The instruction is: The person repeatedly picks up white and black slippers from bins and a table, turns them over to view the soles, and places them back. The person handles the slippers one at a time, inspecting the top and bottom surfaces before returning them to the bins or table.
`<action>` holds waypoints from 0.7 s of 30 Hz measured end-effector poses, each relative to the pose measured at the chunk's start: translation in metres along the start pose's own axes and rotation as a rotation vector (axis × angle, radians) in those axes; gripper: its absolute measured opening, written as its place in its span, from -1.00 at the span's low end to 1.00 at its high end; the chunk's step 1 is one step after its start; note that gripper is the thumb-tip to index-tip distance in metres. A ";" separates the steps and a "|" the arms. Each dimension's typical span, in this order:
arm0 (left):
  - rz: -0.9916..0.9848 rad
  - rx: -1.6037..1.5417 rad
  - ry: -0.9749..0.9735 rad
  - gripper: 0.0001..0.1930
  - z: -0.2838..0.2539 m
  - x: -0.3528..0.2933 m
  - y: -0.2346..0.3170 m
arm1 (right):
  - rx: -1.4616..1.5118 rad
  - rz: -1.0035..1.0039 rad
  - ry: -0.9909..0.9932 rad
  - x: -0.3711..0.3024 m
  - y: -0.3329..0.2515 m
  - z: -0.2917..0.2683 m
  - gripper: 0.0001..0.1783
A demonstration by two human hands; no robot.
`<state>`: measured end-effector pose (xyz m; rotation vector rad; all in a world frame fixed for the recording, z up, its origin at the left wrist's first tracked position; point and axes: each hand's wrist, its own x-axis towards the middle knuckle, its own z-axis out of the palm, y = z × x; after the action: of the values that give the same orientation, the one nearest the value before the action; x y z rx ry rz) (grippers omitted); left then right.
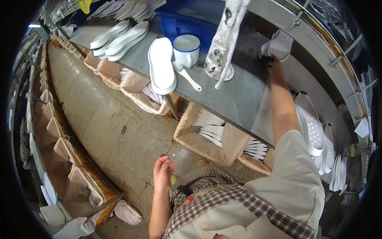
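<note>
My right arm stretches far over the grey table, and my right hand [272,64] closes on the near end of a white perforated clog [277,44], where something dark shows at the fingers. Low in front of my body, my left hand [164,171] is up with its fingers curled together; a tiny dark thing shows at the fingertips, too small to name. On the table lie a white shoe sole [162,65], a white mug [186,48] with a blue rim, and a white-handled brush [187,75]. A stained white cloth-wrapped stand [223,44] rises beside the mug.
More soles [127,40] lie at the table's far left, before a blue crate [187,18]. White clogs [310,127] line the right side. Cloth-lined baskets [227,149] with white strips sit under the table edge; another row of lined baskets [63,155] runs along the left.
</note>
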<state>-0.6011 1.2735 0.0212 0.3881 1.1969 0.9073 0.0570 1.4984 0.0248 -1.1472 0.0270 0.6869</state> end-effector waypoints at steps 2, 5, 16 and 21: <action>-0.011 0.037 -0.008 -0.83 0.000 0.002 0.000 | 0.045 0.027 0.025 -0.003 -0.008 0.000 -0.68; -0.008 0.123 -0.113 -0.82 0.012 0.012 0.002 | 0.126 0.155 -0.002 -0.053 -0.023 -0.010 -0.73; 0.156 0.504 -0.876 -0.36 0.113 0.025 -0.001 | -0.123 0.241 -0.156 -0.462 0.032 -0.132 -0.49; -0.077 0.394 -0.987 0.10 0.151 -0.004 -0.019 | -0.337 0.211 -0.317 -0.571 0.044 -0.169 -0.22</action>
<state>-0.4556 1.2881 0.0640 0.9638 0.4476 0.3007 -0.3662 1.0887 0.1198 -1.3557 -0.2474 1.0843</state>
